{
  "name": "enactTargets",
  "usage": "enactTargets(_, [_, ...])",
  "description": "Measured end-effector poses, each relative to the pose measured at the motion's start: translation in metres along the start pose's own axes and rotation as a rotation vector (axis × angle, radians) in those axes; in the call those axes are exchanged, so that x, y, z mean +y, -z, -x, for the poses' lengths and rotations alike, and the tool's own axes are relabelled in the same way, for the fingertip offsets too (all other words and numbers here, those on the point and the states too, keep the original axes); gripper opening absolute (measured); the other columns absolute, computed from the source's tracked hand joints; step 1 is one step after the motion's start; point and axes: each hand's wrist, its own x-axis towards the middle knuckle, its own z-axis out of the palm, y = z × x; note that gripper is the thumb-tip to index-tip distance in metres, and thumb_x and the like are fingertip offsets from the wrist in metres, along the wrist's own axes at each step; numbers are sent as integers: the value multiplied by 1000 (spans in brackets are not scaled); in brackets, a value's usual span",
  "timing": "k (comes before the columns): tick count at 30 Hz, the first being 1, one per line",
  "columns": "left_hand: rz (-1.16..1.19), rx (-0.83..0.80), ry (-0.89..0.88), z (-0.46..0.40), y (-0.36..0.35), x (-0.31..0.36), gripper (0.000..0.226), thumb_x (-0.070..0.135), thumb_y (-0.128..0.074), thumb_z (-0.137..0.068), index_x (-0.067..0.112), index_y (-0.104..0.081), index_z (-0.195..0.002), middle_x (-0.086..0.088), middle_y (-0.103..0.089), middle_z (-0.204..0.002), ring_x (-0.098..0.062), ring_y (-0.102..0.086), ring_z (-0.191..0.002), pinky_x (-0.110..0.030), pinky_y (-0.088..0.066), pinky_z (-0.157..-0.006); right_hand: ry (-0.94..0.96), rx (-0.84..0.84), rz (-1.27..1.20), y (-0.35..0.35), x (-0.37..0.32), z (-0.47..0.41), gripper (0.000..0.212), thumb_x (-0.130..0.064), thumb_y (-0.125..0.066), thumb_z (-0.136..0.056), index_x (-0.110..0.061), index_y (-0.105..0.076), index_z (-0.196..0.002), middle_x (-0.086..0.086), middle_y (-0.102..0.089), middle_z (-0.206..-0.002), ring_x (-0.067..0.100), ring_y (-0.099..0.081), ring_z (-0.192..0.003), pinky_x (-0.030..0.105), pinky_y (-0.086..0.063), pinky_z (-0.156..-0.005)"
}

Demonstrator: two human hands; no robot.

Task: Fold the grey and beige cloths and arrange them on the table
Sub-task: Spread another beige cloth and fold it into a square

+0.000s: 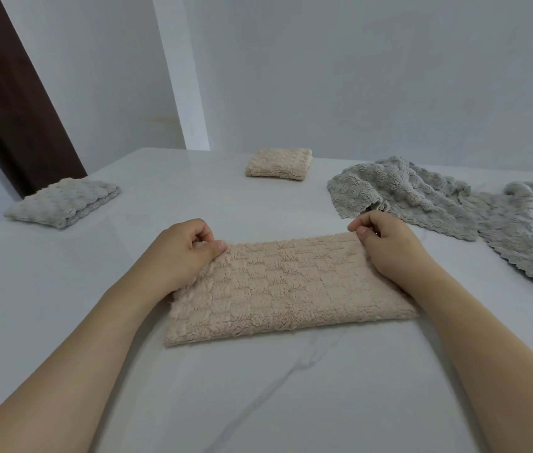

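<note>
Both hands are on the beige cloth (288, 286) that lies in the middle of the white worktop (62, 305), close to the person. This cloth is folded into a long band, with its long side running from left to right. The left hand (183, 253) holds the far left corner of the band: the fingers are curled and the thumb presses on the top of the fabric, so the corner is pinched between them. The right hand (386, 246) does the same at the far right corner, with the fingers curled around the edge and the thumb on top. Both forearms come in from the near edge of the view, and the right wrist covers a part of the right end of the band. Farther away, near the back edge of the worktop, a second beige cloth (279, 164) lies folded into a small square. At the far left a grey cloth (64, 201) is also folded into a small thick packet (its edge is close to the worktop's left side). On the right side two more grey cloths are not folded: one crumpled grey cloth (402, 194) lies just behind the right hand, and another loose grey cloth (526, 230) spreads beside it toward the right edge, touching or overlapping the first.
</note>
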Motion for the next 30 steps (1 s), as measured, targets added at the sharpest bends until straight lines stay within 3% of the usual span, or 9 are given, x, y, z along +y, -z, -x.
enactTargets(3, [-74, 41, 17, 0, -3, 2, 19, 30, -59, -95, 20, -59, -78, 9, -54, -56, -10, -47, -48, -27, -38, -52, 20, 15, 62, -1, -5, 4, 14, -21, -47, -96, -30, -58, -98, -9, -56, -79, 17, -55, -71, 35, -45, -71])
enactTargets(7, [-174, 36, 26, 2, -7, 4, 17, 27, -51, -97, 26, -62, -84, 9, -66, -78, -13, -61, -75, -35, -51, -73, 54, 37, 143, 0, -10, 8, 13, -20, -47, -97, -27, -57, -101, -12, -56, -82, 18, -54, -80, 35, -44, -74])
enactTargets(16, [-318, 53, 72, 3, -7, 4, 19, 40, -51, -96, 25, -61, -90, 10, -64, -85, -18, -59, -92, -36, -46, -79, 38, 24, 264, 0, -18, 9, 13, -19, -47, -96, -21, -57, -104, -2, -61, -92, 23, -54, -91, 37, -45, -81])
enactTargets(19, [-418, 210, -34, 13, -6, 17, 24, 32, -42, -98, 24, -62, -109, 3, -57, -111, -27, -46, -112, -40, -36, -93, 82, 67, 523, -1, -26, 5, 21, -19, -45, -96, -16, -60, -110, 7, -64, -109, 30, -52, -104, 38, -39, -89])
enactTargets(21, [-279, 289, -218, 30, -13, 40, 37, 28, -37, -95, 18, -61, -121, -1, -55, -124, -25, -42, -118, -39, -33, -102, 121, 72, 549, -7, -40, 4, 29, -20, -41, -97, -13, -59, -119, 7, -62, -121, 29, -50, -114, 37, -36, -96])
enactTargets(23, [-243, 161, -298, 45, -30, 57, 46, 29, -33, -95, 11, -54, -133, -4, -51, -136, -22, -39, -127, -33, -27, -110, 141, 7, 440, -17, -60, 17, 35, -20, -37, -100, -9, -55, -127, 8, -57, -131, 25, -46, -124, 33, -30, -103])
enactTargets(25, [-335, -41, -248, 49, -47, 60, 50, 32, -28, -103, 10, -39, -146, -5, -38, -152, -19, -29, -140, -29, -16, -117, 140, -86, 397, -31, -72, 38, 39, -24, -31, -102, -9, -49, -133, 7, -48, -140, 22, -37, -132, 32, -22, -110])
enactTargets(27, [-458, -195, -191, 47, -55, 53, 55, 38, -22, -105, 14, -21, -155, -1, -18, -162, -16, -12, -149, -34, -6, -122, 136, -232, 515, -42, -70, 60, 48, -32, -23, -104, -12, -34, -146, 3, -27, -156, 17, -18, -145, 35, -8, -117])
enactTargets(30, [-545, -256, -167, 45, -58, 49, 59, 43, -15, -104, 17, -7, -157, 3, -3, -165, -13, 3, -151, -37, 1, -123, 141, -328, 661, -47, -58, 72, 55, -39, -14, -103, -20, -9, -154, -5, -2, -162, 12, 3, -148, 36, 5, -119])
